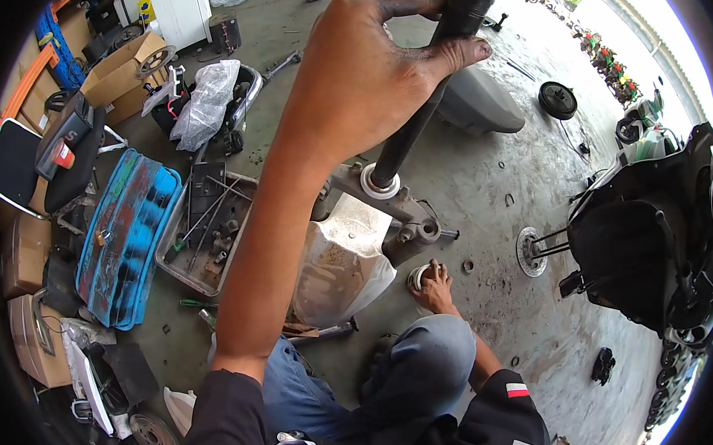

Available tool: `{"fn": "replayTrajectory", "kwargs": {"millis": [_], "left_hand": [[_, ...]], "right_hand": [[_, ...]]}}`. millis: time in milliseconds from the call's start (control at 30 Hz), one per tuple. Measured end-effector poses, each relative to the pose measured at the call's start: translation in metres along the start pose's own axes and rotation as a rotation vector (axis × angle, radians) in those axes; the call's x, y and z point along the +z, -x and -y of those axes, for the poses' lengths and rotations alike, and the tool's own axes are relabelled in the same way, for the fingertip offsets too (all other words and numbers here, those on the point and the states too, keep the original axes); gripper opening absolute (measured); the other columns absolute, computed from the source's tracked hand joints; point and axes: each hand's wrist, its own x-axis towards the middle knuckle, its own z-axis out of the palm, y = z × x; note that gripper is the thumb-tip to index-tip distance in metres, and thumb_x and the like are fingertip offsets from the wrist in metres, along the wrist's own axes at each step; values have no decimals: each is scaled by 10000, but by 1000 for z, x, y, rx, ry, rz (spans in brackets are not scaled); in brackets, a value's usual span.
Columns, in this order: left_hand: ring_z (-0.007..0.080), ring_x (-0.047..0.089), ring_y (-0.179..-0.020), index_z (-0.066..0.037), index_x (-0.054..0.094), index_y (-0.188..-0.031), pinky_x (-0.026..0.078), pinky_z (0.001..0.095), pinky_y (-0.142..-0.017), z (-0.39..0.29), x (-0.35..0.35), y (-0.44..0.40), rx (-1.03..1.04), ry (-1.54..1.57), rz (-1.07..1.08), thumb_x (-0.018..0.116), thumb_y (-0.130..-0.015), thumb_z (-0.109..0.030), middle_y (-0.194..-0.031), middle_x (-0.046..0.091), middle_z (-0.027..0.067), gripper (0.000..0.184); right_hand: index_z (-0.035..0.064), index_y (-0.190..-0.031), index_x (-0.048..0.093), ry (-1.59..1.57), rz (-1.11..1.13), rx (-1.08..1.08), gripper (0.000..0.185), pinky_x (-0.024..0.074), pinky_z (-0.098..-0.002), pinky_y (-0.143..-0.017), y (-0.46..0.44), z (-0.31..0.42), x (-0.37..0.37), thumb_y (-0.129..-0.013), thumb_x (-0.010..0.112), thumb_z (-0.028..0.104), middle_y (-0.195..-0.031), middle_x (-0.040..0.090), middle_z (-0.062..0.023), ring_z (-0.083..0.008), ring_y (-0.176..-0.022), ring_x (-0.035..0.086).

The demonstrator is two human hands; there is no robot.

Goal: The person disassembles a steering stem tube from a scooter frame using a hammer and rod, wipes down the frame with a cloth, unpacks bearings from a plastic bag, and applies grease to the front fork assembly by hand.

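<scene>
My left hand (374,78) is raised high in front of me, with thumb and fingers wrapped round a thick black tube (416,136). The tube slants down to a whitish ring (380,182) at its foot, on a grey metal fork yoke (408,220) with a round clamp at one end. Low by my right knee, my right hand (436,291) closes over a small round tub (415,279) with a pale rim. Its fingertips are at the tub's opening, and what they touch inside is hidden. A small metal ring (468,266) lies on the floor beside it.
Left of my arm, a metal tray (171,266) holds tools and parts near a blue toolbox (126,240). A dusty translucent panel (342,263) lies under the yoke. A grey seat (478,102) sits beyond; black bodywork (636,242) and a brake disc (530,251) stand right.
</scene>
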Motion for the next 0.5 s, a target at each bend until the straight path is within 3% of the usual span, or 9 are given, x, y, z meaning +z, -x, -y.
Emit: {"fn": "replayTrajectory", "kwargs": {"millis": [33, 133, 267, 367, 433, 500], "left_hand": [[141, 678, -858, -3, 747, -1058, 522, 277, -737, -1, -2, 0, -4, 1, -3, 863, -786, -349, -954, 725, 72, 455], [270, 661, -1029, -35, 755, -1073, 494, 394, -928, -10, -9, -2, 52, -40, 94, 779, -876, -256, -1071, 720, 150, 297], [241, 661, -1003, -28, 752, -1070, 498, 370, -901, -12, -7, 0, 74, -92, 61, 779, -876, -225, -1027, 716, 155, 278], [229, 659, -961, -24, 751, -1068, 498, 371, -877, -3, -3, -3, 77, -85, 42, 780, -876, -221, -988, 713, 150, 276], [224, 657, -938, -23, 751, -1068, 497, 373, -865, 4, -1, -3, 57, -56, 45, 780, -876, -221, -971, 712, 148, 277], [211, 651, -912, -20, 750, -1066, 496, 369, -851, 6, -2, -4, 94, 5, 43, 784, -875, -230, -965, 711, 141, 285]], "right_hand": [[95, -1161, 719, -2, 13, -16, 572, 238, -656, -1109, 1, -1, -3, -841, 669, 565, -1629, 152, -181, -463, -1486, 110], [101, -1189, 696, -108, -35, -121, 574, 236, -648, -1115, 10, -8, -16, -820, 695, 541, -1599, 214, -233, -473, -1478, 143], [107, -1191, 694, -93, 14, -70, 573, 229, -642, -1120, 26, -3, -48, -815, 714, 538, -1585, 221, -258, -455, -1486, 125], [89, -1174, 687, -208, 17, 15, 559, 266, -598, -1131, 32, -9, -49, -829, 716, 528, -1559, 256, -275, -457, -1461, 201], [67, -1138, 685, -536, -107, 89, 494, 319, -524, -1133, 35, -15, -44, -852, 724, 468, -1522, 307, -285, -459, -1410, 301], [59, -1138, 684, -611, -130, 116, 432, 357, -467, -1124, 35, -20, -39, -870, 725, 395, -1491, 346, -285, -467, -1360, 366]]}}
